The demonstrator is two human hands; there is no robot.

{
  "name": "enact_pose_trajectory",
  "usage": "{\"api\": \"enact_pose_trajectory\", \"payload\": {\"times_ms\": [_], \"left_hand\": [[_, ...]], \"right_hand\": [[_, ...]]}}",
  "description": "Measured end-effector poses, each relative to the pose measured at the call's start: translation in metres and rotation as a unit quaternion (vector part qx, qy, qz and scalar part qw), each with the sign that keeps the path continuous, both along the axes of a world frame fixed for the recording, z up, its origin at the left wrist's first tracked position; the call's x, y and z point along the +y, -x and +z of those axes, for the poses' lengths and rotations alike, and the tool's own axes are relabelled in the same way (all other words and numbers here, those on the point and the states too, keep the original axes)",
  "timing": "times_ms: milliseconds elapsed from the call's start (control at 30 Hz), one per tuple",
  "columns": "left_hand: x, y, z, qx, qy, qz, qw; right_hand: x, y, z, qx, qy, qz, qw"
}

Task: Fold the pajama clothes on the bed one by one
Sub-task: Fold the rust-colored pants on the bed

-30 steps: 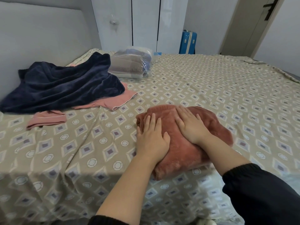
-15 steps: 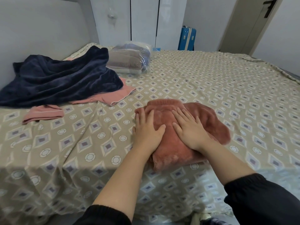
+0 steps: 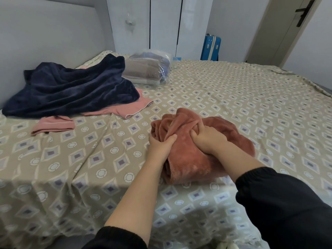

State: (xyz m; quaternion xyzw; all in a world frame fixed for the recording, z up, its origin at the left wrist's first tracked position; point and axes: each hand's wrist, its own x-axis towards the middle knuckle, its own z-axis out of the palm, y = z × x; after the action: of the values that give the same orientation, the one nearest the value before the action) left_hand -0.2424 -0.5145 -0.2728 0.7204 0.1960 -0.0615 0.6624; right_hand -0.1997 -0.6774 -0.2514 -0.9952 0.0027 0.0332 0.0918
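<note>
- The rust-red fleece pajama piece (image 3: 197, 159) is lying as a thick folded bundle near the front edge of the bed (image 3: 242, 97). It is looking plush, soft and light (bulky rather than heavy), so it is probably going to sag wherever nothing is supporting it.
- The left hand (image 3: 160, 147) is gripping a gathered fold at the bundle's left side, its fingers (image 3: 169, 139) curling into the cloth. The right hand (image 3: 206, 140) is clutching the top layer just beside it.
- Pulling on one bunched layer is risking the folds sliding open, so cupping the bundle under its folded edges is looking safer.
- Well apart, a navy fleece garment (image 3: 71, 87) is sprawling unfolded over a pink pajama piece (image 3: 129, 110).
</note>
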Motion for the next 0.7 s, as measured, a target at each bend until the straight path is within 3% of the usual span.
{"api": "enact_pose_trajectory", "payload": {"times_ms": [167,367,567,700], "left_hand": [[0.006,-0.004,-0.001,0.002,0.057,-0.006,0.998],[0.015,-0.009,-0.007,0.013,0.126,-0.005,0.992],[0.015,-0.012,-0.019,-0.027,0.130,0.045,0.990],[0.019,-0.019,-0.023,-0.002,0.141,0.052,0.989]], "right_hand": [[0.013,-0.014,0.004,-0.015,0.076,0.015,0.997],[0.024,-0.028,0.011,-0.107,-0.016,0.096,0.990],[0.054,-0.066,0.016,-0.026,-0.059,0.062,0.996],[0.065,-0.075,-0.006,-0.058,-0.012,0.043,0.997]]}}
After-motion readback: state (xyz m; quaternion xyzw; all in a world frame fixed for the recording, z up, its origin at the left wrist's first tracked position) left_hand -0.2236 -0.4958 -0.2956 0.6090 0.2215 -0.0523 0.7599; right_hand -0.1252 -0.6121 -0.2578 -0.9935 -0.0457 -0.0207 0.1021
